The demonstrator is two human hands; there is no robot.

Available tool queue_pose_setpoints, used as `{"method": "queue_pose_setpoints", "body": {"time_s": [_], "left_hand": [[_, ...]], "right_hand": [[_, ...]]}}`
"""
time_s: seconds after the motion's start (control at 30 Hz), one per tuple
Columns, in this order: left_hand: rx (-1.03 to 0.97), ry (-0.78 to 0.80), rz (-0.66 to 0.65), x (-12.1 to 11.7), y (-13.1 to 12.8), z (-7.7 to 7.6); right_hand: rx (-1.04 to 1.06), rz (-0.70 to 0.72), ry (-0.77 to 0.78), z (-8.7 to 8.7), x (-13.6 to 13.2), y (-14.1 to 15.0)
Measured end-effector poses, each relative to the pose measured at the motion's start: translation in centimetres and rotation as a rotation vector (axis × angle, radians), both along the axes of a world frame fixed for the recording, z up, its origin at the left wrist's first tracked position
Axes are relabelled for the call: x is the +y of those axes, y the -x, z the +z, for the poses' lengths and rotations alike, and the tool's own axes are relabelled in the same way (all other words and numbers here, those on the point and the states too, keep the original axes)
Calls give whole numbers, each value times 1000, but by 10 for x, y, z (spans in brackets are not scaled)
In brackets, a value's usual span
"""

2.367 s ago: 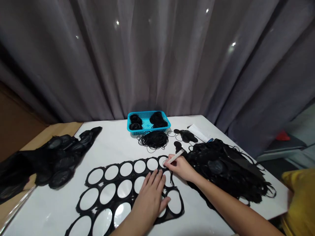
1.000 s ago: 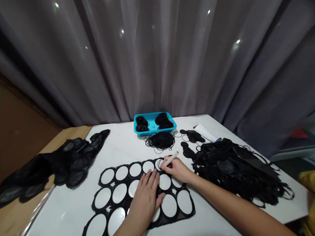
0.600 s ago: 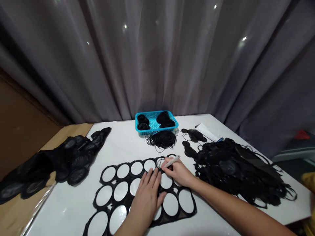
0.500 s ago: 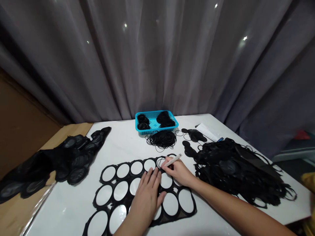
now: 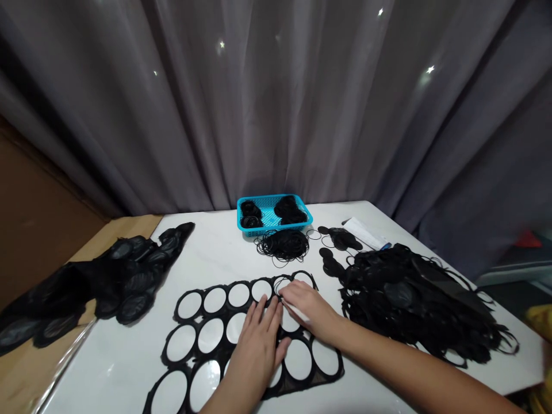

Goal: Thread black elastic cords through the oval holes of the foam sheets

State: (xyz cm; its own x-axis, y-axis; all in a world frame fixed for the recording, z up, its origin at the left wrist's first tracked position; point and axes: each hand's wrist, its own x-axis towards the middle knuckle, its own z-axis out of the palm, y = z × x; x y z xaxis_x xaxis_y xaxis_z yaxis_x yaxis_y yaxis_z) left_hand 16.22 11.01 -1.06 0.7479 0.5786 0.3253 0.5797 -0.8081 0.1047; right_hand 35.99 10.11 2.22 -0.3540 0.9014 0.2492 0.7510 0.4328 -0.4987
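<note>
The left hand [image 5: 257, 345] and right hand [image 5: 308, 310] hid the middle of the black cut-out sheet [image 5: 224, 314], whose lower end ran off the picture's bottom edge. Under the right hand, a pale sliver [image 5: 296, 310] was too covered to identify. At the far right, a yellow object [image 5: 539, 322] was cut off and blurred, and a red object [image 5: 528, 240] was too small to tell.

backdrop: grey pleated curtain [image 5: 276, 103] | surface: white table [image 5: 207, 253] | left: brown panel [image 5: 38, 241] | light: small glints on curtain
</note>
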Motion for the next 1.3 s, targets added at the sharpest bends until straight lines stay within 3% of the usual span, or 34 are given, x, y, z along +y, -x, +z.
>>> {"method": "queue_pose_setpoints", "body": {"time_s": [0.07,0.13,0.23,0.33,0.4,0.47,0.6,0.73,0.93,1.3], "left_hand": [[3,-8,-6,0,0,0],[10,-18,-12,0,0,-1],[6,-8,-8,0,1,-2],[-9,20,-10,2,2,0],[-16,32,-27,2,4,4],[-29,33,-39,-1,8,9],[-19,25,-65,-21,18,16],[0,2,-97,-40,24,13],[17,2,-75,-44,23,7],[-7,-3,-41,-46,21,9]], "right_hand": [[-141,-32,-39,2,8,-5],[-179,-196,-82,6,24,-19],[-128,-484,-143,14,52,-56],[-34,-608,-139,20,66,-88],[139,-642,-37,22,62,-94],[358,-602,106,23,49,-87],[733,-385,375,22,10,-47],[849,-221,571,16,-26,-9],[629,-236,454,9,-49,7],[549,-255,374,5,-53,13]]}}
